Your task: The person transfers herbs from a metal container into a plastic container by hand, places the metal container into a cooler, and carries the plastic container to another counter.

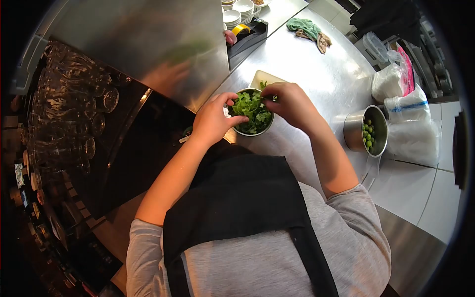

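A round metal container (271,123) full of leafy green herbs (251,110), which look like cilantro, stands on the steel counter in front of me. My left hand (217,118) is at its left side, thumb and fingers apart, with the thumb over the leaves and the fingertips near the rim. On the other side, my right hand (288,103) has thumb and fingers pinched together on an herb sprig (263,85) at the rim. Behind the container lies a pale cream tray or board (269,76), partly hidden by the container and my right hand.
To the right, a metal pot (354,131) holds small green limes (367,133). Beside it are packs of clear plastic bags (413,141). A green cloth (303,27) lies farther back. White dishes (231,17) are stacked at the back; many glasses (89,106) stand at left.
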Demonstrator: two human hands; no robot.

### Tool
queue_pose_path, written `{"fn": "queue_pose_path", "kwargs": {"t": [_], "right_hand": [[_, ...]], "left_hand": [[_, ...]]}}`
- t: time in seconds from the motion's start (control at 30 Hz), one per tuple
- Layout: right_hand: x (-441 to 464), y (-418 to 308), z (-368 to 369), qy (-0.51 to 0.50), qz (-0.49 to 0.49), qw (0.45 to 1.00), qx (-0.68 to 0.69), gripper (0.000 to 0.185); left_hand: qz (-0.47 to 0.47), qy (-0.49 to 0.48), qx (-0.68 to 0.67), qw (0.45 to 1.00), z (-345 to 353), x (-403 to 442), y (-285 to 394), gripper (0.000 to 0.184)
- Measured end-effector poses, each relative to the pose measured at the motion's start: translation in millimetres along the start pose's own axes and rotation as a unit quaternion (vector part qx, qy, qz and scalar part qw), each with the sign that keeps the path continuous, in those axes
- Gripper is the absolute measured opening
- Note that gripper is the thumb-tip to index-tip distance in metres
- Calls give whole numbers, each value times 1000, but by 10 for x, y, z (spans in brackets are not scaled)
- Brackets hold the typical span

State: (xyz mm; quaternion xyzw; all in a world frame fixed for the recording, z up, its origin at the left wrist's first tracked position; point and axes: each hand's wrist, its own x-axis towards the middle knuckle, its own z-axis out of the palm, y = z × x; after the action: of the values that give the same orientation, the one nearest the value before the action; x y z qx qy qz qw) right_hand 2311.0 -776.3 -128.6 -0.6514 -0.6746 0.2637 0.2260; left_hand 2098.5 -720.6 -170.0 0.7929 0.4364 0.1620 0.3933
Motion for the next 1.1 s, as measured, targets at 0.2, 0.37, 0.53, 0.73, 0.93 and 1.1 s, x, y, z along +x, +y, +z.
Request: {"fn": "queue_pose_path", "kwargs": {"t": [0.2,0.37,0.53,0.73,0.93,1.1], "right_hand": [[-64,-110,-260,-1,45,992,117,20],[-125,-93,-503,48,53,989,130,14],[-81,221,-450,96,92,976,171,15],[7,567,-134,105,13,969,-225,22],[23,461,-143,139,9,961,-237,16],[164,708,167,25,52,919,-389,9]], "left_hand": [[14,-4,34,999,8,-24,68,48],[20,3,52,998,-7,-35,21,44],[17,6,50,999,-2,-44,6,42],[35,27,104,994,23,-62,70,36],[41,57,195,978,85,-72,16,22],[23,77,105,991,33,-72,125,9]]}}
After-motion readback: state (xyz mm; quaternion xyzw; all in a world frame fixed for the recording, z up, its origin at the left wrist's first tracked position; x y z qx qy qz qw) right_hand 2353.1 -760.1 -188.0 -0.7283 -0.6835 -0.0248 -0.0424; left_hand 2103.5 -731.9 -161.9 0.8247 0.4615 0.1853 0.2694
